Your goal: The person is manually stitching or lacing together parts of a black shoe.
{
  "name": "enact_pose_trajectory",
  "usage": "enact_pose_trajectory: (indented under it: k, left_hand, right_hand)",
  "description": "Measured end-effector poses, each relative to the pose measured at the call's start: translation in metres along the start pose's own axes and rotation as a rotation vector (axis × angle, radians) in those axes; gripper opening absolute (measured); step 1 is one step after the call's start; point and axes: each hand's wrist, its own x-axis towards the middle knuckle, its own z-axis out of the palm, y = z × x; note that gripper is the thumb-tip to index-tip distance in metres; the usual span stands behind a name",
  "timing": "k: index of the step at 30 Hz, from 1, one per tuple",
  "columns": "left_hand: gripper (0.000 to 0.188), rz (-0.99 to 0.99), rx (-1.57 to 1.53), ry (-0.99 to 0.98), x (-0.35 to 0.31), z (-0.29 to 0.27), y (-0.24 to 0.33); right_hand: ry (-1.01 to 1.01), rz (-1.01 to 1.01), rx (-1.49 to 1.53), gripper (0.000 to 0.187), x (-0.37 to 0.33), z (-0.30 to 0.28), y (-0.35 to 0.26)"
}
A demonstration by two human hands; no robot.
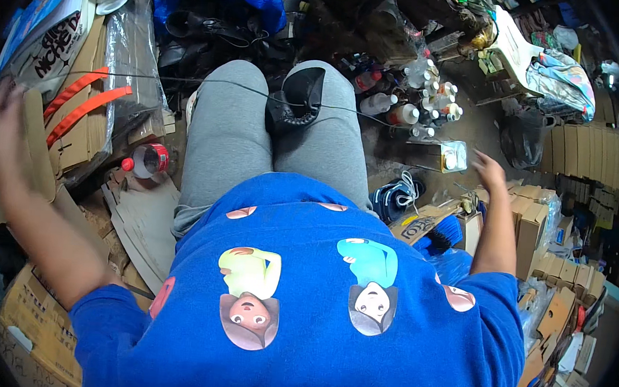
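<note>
A black shoe piece (296, 105) lies between my knees on the grey trousers. A thin dark cord (220, 82) runs through or across it and stretches out to both sides, toward my two hands. My left hand (2, 122) is raised far out at the left, over a cardboard piece (37, 146); motion smears its fingers. My right hand (491, 171) is held out at the right, fingers drawn together at the end of the cord's line. The cord fades from sight just before each hand.
Several bottles (433, 101) and a rectangular can (436, 156) stand at the right front. A dark shoe with white laces (400, 197) is beside my right thigh. Orange straps (87, 107) and a cut plastic bottle (148, 160) lie at left. Stacked cardboard (588, 157) fills the right.
</note>
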Motion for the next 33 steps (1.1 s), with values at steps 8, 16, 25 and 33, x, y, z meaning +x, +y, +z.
enact_pose_trajectory:
  k: [8,16,25,33]
  left_hand:
    - [0.035,0.646,-0.558,-0.692,-0.147,0.186,0.122]
    - [0.019,0.336,-0.443,-0.928,-0.13,0.183,0.095]
    - [0.043,0.667,-0.649,-0.887,-0.118,0.202,0.15]
    - [0.029,0.516,-0.485,-1.296,-0.107,0.228,0.182]
  right_hand:
    - [-0.5,-0.745,0.978,0.041,-0.075,0.013,-0.276]
    - [-0.529,-0.686,0.89,0.022,-0.066,0.006,-0.284]
    - [-0.194,-0.878,0.776,0.019,-0.057,-0.018,-0.288]
    - [-0.036,-1.149,0.465,0.012,-0.054,-0.027,-0.315]
